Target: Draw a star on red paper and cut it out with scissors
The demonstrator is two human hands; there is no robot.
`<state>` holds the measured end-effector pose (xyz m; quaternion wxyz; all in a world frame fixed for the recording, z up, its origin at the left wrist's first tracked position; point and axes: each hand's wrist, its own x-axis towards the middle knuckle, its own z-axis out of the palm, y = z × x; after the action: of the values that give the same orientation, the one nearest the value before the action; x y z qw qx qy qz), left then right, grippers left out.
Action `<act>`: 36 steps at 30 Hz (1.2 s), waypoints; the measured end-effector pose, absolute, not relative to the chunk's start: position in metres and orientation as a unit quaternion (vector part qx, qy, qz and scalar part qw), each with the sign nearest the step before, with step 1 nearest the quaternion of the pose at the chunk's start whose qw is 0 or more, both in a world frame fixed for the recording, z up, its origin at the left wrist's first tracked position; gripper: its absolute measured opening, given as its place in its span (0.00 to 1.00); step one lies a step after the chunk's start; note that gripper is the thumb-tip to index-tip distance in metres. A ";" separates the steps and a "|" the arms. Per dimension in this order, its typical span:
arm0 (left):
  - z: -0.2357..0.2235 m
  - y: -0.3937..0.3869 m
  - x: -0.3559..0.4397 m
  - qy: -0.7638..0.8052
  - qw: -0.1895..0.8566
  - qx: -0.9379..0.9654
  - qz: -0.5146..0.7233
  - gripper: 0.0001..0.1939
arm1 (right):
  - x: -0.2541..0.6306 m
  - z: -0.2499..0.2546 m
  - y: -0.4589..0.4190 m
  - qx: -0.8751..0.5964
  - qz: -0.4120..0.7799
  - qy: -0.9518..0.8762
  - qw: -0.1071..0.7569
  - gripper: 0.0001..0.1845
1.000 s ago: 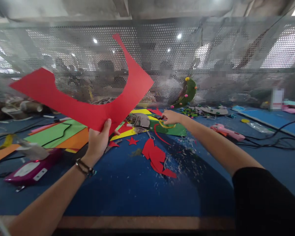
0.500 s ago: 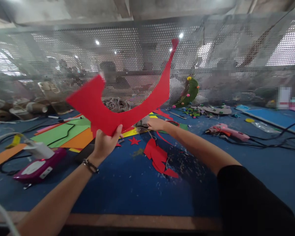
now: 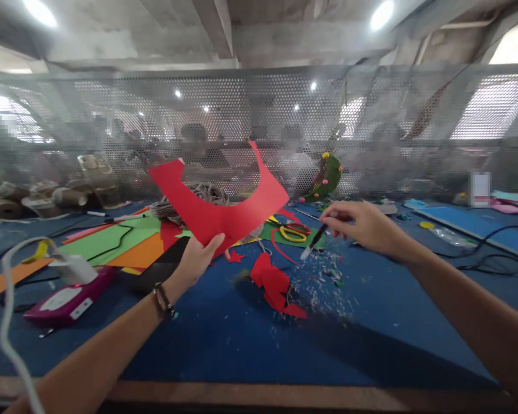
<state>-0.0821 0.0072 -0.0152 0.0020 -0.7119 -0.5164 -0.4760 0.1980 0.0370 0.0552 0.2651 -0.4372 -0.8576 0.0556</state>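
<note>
My left hand [image 3: 192, 265] pinches the lower edge of a large red crescent-shaped sheet [image 3: 224, 219], held up above the table with its curved cut-out facing upward. Over to the right, my right hand [image 3: 360, 227] has its fingers closed on a dark pen [image 3: 317, 237] with a pale lower end, which slants down to the left. Below the sheet lie a small red star [image 3: 235, 257] and several crumpled red scraps [image 3: 274, 282]. Yellow-handled scissors [image 3: 294, 233] rest between the sheet and the pen, near a thin red strip [image 3: 280, 248].
Coloured sheets [image 3: 107, 247] and a dark flat item [image 3: 159, 265] lie on the left. A purple power strip [image 3: 69, 296] with a white plug and cable stands nearer. Small clippings [image 3: 328, 287] litter the blue table. A blue board [image 3: 475, 230] is at right; a perforated screen [image 3: 233, 121] rises behind.
My right hand has moved right from the middle of the table and now shows a pen in its fingers. The red sheet has come lower and turned in my left hand.
</note>
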 end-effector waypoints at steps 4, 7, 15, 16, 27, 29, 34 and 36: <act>-0.011 0.002 -0.070 -0.488 0.040 -0.776 -0.399 0.22 | 0.220 0.044 0.007 -0.427 0.159 -0.834 0.311 0.15; -0.004 -0.002 -0.066 -0.489 0.131 -0.788 -0.351 0.16 | 0.222 0.030 -0.004 -0.427 0.200 -0.833 0.290 0.13; -0.010 -0.029 -0.043 -0.479 0.304 -0.804 -0.180 0.24 | 0.206 0.011 -0.013 -0.310 0.369 -0.827 0.292 0.15; -0.012 -0.032 -0.041 -0.476 0.327 -0.801 -0.162 0.25 | 0.203 0.010 -0.013 -0.297 0.368 -0.827 0.304 0.15; 0.010 -0.029 -0.010 -0.582 0.306 -0.743 -0.124 0.31 | 0.149 0.017 -0.018 -0.320 0.399 -0.799 0.315 0.12; 0.009 -0.033 0.004 -0.576 0.305 -0.752 -0.096 0.30 | 0.139 0.021 -0.018 -0.370 0.383 -0.778 0.334 0.15; 0.006 -0.043 0.006 -0.484 0.371 -0.778 -0.152 0.26 | 0.152 0.031 -0.014 -0.404 0.364 -0.745 0.386 0.18; 0.008 -0.046 -0.010 -0.403 0.427 -0.786 -0.196 0.24 | 0.173 0.035 -0.014 -0.393 0.391 -0.725 0.409 0.18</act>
<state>-0.0096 -0.0459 0.0083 0.4267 -0.7856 -0.4028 -0.1962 0.1730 -0.0138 0.0345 0.4090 -0.3930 -0.7248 0.3911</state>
